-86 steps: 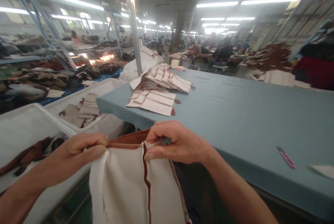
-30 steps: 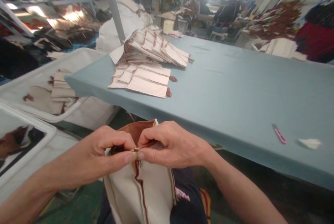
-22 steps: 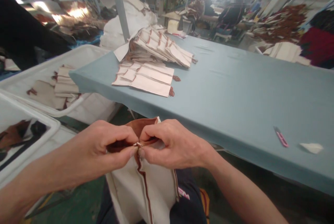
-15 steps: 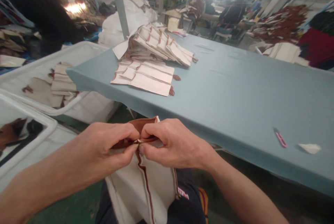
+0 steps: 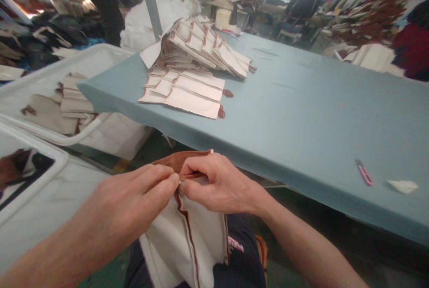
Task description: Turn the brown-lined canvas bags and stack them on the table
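Note:
A cream fabric bag piece (image 5: pixel 204 230) with brown edging and a brown-lined seam down its middle hangs over my lap. My right hand (image 5: pixel 217 183) pinches its brown-trimmed top edge between thumb and bent forefinger, right at the seam. From the other side my left hand (image 5: pixel 144 194) closes on the same spot, its fingers pressed together and the thumb hidden under them. The two sets of fingertips touch. A tiny pale bit shows between them, too small to name. Behind the hands rises the brown inner face (image 5: pixel 181 160) of the bag piece.
On the blue-covered table (image 5: pixel 301 122) lie stacked cream pieces (image 5: pixel 187 91) with brown tassels, pink-handled thread snips (image 5: pixel 364 173) and a white scrap (image 5: pixel 403 186). White bins (image 5: pixel 110 129) stand at left. A metal post (image 5: pixel 149 2) rises behind the table. People are in the background.
My left fingers have swung over from an open-sided pinch to lie flatter across the seam. The right hand keeps its pinch. The view has shifted slightly.

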Action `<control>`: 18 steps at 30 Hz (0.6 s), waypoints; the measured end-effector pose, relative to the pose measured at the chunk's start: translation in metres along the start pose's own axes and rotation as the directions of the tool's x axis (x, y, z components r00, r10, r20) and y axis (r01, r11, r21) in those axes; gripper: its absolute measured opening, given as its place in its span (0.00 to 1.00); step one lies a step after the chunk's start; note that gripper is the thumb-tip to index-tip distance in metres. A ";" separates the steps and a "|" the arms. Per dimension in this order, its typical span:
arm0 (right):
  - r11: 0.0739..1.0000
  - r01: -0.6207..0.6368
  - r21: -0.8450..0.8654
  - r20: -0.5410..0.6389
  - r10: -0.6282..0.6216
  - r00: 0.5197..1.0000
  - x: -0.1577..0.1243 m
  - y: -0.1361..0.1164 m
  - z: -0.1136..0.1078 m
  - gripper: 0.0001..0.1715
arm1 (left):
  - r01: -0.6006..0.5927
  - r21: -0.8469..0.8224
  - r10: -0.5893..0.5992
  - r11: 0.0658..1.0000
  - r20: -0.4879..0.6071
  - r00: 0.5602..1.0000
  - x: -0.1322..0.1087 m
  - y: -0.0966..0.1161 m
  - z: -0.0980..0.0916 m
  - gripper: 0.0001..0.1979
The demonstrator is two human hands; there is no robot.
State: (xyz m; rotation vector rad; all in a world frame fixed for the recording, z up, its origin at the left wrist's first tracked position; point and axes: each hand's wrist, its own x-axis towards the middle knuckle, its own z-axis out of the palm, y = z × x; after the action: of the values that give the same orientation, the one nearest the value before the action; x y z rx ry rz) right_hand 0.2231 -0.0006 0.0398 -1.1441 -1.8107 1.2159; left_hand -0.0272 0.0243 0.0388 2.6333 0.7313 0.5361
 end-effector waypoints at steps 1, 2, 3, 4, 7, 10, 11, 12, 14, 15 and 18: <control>0.994 -0.026 0.110 0.011 0.025 1.000 0.001 0.004 0.002 0.09 | -0.029 0.037 0.030 0.999 -0.021 0.999 -0.004 -0.001 0.003 0.19; 0.973 -0.060 0.222 0.027 0.055 0.998 0.001 0.008 0.005 0.08 | -0.064 0.079 0.067 0.995 -0.043 0.997 -0.007 -0.002 0.006 0.22; 0.940 -0.095 0.328 0.046 0.084 0.995 0.002 0.012 0.008 0.08 | -0.097 0.121 0.105 0.988 -0.060 0.993 -0.008 -0.002 0.008 0.23; 0.900 -0.126 0.416 0.063 0.110 0.992 0.003 0.016 0.011 0.09 | -0.122 0.154 0.134 0.981 -0.068 0.989 -0.008 -0.002 0.009 0.24; 0.811 -0.198 0.551 0.084 0.182 0.980 0.006 0.023 0.019 0.13 | -0.134 0.172 0.144 0.976 -0.050 0.988 -0.004 -0.003 0.010 0.25; 0.794 -0.243 0.557 0.078 0.242 0.967 0.007 0.025 0.021 0.13 | -0.100 0.104 0.106 0.989 -0.051 0.993 0.003 -0.001 0.009 0.25; 0.805 -0.241 0.542 0.069 0.244 0.967 0.006 0.024 0.021 0.12 | -0.083 0.064 0.087 0.994 -0.050 0.995 0.005 0.000 0.009 0.23; 0.824 -0.225 0.520 0.052 0.233 0.971 0.004 0.022 0.020 0.11 | -0.074 0.022 0.075 0.997 -0.046 0.996 0.007 0.001 0.008 0.20; 0.874 -0.156 0.460 0.006 0.173 0.985 0.000 0.019 0.018 0.08 | -0.056 -0.047 0.054 0.997 -0.046 0.998 0.010 0.003 0.004 0.15; 0.901 -0.111 0.420 -0.015 0.129 0.992 -0.002 0.017 0.017 0.07 | -0.038 -0.072 0.034 0.997 -0.050 0.998 0.012 0.005 0.001 0.13; 0.969 0.025 0.245 -0.091 -0.003 0.996 -0.007 0.014 0.016 0.04 | 0.073 -0.158 -0.079 0.985 -0.030 0.996 0.016 0.007 -0.011 0.08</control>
State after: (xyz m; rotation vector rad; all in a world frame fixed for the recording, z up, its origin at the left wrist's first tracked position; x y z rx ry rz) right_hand 0.2164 -0.0103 0.0210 -1.0253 -1.5491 1.3179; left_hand -0.0165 0.0304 0.0557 2.4467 0.7648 0.5954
